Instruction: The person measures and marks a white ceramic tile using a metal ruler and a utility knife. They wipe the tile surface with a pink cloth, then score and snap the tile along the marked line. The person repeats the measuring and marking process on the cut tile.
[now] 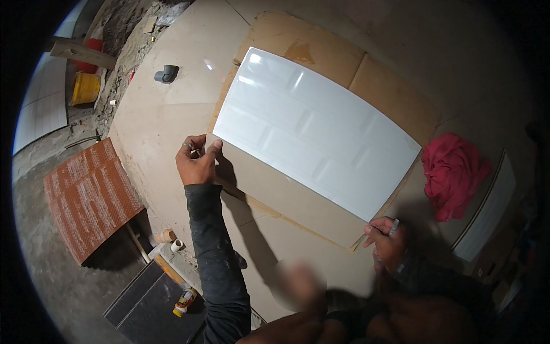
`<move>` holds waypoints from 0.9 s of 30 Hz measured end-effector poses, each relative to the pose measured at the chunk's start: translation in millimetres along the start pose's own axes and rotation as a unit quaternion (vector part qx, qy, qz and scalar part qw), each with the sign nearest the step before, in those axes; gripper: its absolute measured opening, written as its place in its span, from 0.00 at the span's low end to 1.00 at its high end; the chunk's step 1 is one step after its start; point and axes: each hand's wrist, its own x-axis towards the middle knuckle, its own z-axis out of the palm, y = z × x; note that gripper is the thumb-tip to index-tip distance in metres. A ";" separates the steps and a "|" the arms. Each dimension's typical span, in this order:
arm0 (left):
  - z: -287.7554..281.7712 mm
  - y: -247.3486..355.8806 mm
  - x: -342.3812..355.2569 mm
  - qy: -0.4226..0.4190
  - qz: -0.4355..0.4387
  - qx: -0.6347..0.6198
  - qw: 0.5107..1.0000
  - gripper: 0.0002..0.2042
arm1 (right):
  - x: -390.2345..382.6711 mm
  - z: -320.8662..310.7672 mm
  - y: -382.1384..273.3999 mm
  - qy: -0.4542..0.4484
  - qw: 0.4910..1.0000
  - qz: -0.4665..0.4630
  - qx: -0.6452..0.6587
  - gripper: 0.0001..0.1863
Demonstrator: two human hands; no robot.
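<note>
A glossy white rectangular tile (321, 123) with faint raised brick-like shapes lies face up over brown cardboard (281, 31). At the tile's near left corner is my left hand (197, 162), its fingers curled and thumb close to the corner; a ring shows on one finger. My right hand (389, 243) is at the near right corner, thumb and finger pinched together by the tile's edge. A silvery band (394, 227) shows on that hand. Whether either hand grips the tile or something thin along its edge cannot be made out. A beige strip (286, 192) shows below the tile.
Red cloth (455, 175) lies right of the tile, beside a leaning pale panel (487, 212). A grey pipe fitting (167, 74) sits on the floor at upper left. Brown patterned sheets (94, 198), a dark slab (152, 304), a small bottle (184, 302) and a yellow bucket (85, 88) are left.
</note>
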 end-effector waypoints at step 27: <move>-9.5 -39.5 39.1 -0.076 -0.023 0.001 0.997 0.15 | 3.3 -7.1 4.9 -0.045 0.997 -0.040 -0.042 0.11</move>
